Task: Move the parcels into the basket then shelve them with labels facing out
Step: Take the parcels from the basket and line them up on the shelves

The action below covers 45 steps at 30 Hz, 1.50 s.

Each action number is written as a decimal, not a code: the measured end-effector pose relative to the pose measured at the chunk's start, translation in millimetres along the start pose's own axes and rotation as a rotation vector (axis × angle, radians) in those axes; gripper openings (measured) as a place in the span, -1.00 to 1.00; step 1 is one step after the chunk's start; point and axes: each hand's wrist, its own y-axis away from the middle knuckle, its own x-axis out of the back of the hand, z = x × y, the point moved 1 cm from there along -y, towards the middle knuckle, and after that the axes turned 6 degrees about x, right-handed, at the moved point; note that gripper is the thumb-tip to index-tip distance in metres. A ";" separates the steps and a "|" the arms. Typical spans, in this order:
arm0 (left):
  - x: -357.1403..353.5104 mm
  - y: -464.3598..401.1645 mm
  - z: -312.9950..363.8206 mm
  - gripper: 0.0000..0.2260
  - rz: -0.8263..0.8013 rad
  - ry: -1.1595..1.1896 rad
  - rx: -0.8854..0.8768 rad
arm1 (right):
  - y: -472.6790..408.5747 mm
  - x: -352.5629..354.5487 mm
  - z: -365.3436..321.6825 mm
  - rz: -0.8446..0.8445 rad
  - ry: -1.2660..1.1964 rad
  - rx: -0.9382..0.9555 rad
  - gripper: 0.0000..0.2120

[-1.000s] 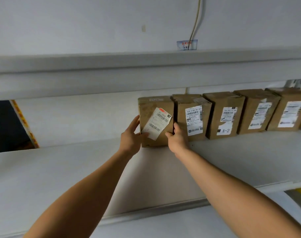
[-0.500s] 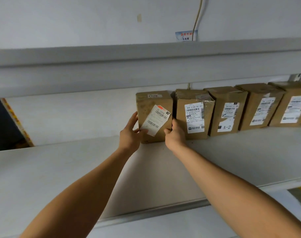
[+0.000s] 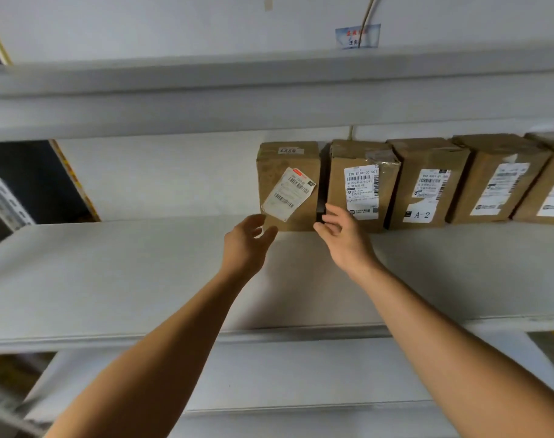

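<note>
While both hands hang free of the row, the scene reads as follows.
Shelved so far: five brown parcels stand upright along the back of the shelf [image 3: 111, 273], from about 12 o'clock off to 3 o'clock.
Leftmost parcel [image 3: 288, 184]: upright, its tilted white label [image 3: 286, 194] facing out; a narrow dark gap parts it from the second parcel [image 3: 361, 184].
Other labels: the second parcel, the "A-2" parcel [image 3: 425, 184] and the two beyond it all show white labels to the front.
Left hand [image 3: 244, 245]: just below the leftmost parcel's lower left corner, fingers loose and spread, holding nothing.
Right hand [image 3: 345, 238]: in front of the gap, fingers relaxed and apart, gripping nothing; whether a fingertip brushes a box I cannot tell.
Basket: not in view, so what remains in it cannot be judged.
Progress: this parcel looks placed; bare shelf toward 9 o'clock suggests room for more.
Risk: the crooked label is a cosmetic matter only, I judge.
</note>
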 end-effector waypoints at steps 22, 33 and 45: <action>-98.8 248.4 37.7 -0.61 -0.630 0.013 -0.400 | 376.7 163.7 -8.3 0.421 0.304 -0.246 -0.60; -218.7 442.3 58.5 -0.56 -1.046 -0.140 -0.485 | 603.3 247.5 23.7 0.706 0.442 -0.640 -0.57; -355.6 689.1 58.4 -0.47 -1.417 -0.380 -0.544 | 834.2 339.6 96.3 0.903 0.307 -0.919 -0.53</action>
